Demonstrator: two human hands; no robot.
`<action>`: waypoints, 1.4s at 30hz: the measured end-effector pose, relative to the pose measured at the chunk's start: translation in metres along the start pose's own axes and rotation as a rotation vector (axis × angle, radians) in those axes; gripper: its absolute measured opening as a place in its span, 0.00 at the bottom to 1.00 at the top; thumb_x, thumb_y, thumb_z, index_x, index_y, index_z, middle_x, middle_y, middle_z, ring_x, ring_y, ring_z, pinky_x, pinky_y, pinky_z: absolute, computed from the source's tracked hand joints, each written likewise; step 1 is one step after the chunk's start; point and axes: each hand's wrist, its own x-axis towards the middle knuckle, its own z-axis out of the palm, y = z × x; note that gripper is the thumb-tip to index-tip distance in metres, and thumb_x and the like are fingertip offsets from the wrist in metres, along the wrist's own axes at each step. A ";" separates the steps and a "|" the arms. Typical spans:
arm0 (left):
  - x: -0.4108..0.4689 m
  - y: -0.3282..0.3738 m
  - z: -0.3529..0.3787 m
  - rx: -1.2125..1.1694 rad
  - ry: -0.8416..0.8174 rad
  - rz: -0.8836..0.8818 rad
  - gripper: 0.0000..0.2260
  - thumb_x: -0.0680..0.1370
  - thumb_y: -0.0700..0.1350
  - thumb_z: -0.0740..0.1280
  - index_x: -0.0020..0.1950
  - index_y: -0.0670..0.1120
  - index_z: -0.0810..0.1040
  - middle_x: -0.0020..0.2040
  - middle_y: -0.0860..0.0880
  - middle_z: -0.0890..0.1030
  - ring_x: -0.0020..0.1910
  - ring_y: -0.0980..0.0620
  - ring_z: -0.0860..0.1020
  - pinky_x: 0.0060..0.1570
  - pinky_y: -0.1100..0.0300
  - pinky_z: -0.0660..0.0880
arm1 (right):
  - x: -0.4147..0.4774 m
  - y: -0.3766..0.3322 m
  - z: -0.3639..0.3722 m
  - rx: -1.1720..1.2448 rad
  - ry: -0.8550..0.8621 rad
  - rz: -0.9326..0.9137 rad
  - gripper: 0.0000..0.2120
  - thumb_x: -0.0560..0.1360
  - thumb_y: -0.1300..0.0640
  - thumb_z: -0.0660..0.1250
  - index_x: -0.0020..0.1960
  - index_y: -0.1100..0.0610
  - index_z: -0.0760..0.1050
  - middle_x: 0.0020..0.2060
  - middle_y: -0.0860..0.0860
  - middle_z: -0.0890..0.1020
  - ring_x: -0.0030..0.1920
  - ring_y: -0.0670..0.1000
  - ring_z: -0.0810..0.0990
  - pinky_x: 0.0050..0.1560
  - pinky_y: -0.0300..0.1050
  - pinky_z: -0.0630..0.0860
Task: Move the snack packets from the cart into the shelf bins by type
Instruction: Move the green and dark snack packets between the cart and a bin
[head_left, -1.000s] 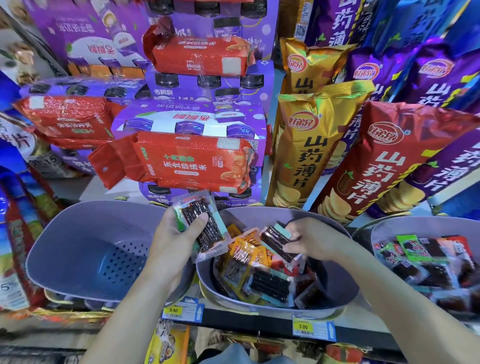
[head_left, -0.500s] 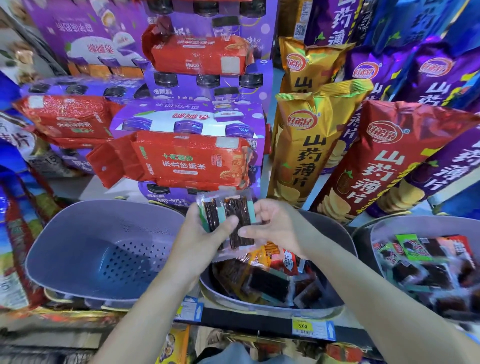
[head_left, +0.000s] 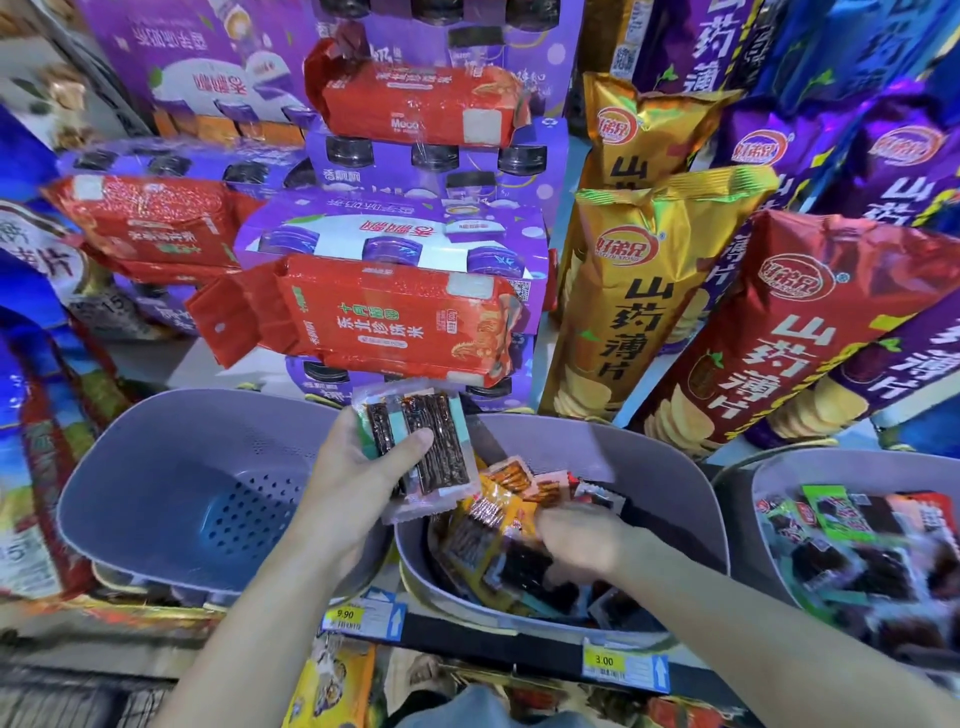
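The left hand (head_left: 358, 480) is raised over the gap between the left bin (head_left: 104, 467) and the middle bin (head_left: 654, 467), holding a small stack of clear packets (head_left: 428, 441) with dark strips inside. Its thumb (head_left: 411, 446) lies across the front of the stack and the fingers are clamped on it from behind, so the packets stand nearly upright, tilted slightly to the left. The right hand (head_left: 582, 538) is down inside the middle bin, lying on the heap of mixed packets (head_left: 488, 519), orange and dark ones jumbled together. That hand is blurred, and I cannot tell whether its fingers (head_left: 551, 522) are apart or pinching a packet. The left bin shows its perforated floor. The right bin (head_left: 769, 488) holds more packets (head_left: 857, 545), green, red and dark. All three bins sit on the shelf (head_left: 467, 631), whose front edge carries price tags (head_left: 605, 661). Behind the bins lie a red rice pack (head_left: 395, 325), purple boxes (head_left: 395, 228) and tall chip bags (head_left: 634, 301)
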 end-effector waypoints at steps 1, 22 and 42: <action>-0.001 0.000 -0.001 0.003 0.007 0.004 0.16 0.79 0.40 0.76 0.64 0.50 0.77 0.55 0.52 0.88 0.53 0.55 0.87 0.40 0.68 0.81 | 0.000 0.000 -0.003 0.002 -0.001 -0.006 0.19 0.73 0.51 0.78 0.58 0.58 0.78 0.54 0.56 0.82 0.52 0.58 0.81 0.46 0.46 0.75; -0.093 0.019 -0.059 -0.014 0.326 0.185 0.17 0.78 0.46 0.76 0.66 0.52 0.79 0.60 0.50 0.87 0.60 0.47 0.85 0.58 0.43 0.80 | -0.061 -0.024 -0.062 1.284 0.316 -0.531 0.08 0.79 0.65 0.72 0.56 0.56 0.84 0.52 0.54 0.88 0.51 0.54 0.88 0.42 0.41 0.82; -0.372 -0.037 -0.327 -0.242 0.822 0.159 0.17 0.72 0.50 0.77 0.60 0.60 0.81 0.56 0.51 0.87 0.53 0.43 0.88 0.45 0.40 0.85 | -0.094 -0.365 0.036 1.025 0.018 -0.846 0.08 0.79 0.62 0.71 0.54 0.52 0.84 0.51 0.54 0.88 0.52 0.56 0.88 0.50 0.52 0.84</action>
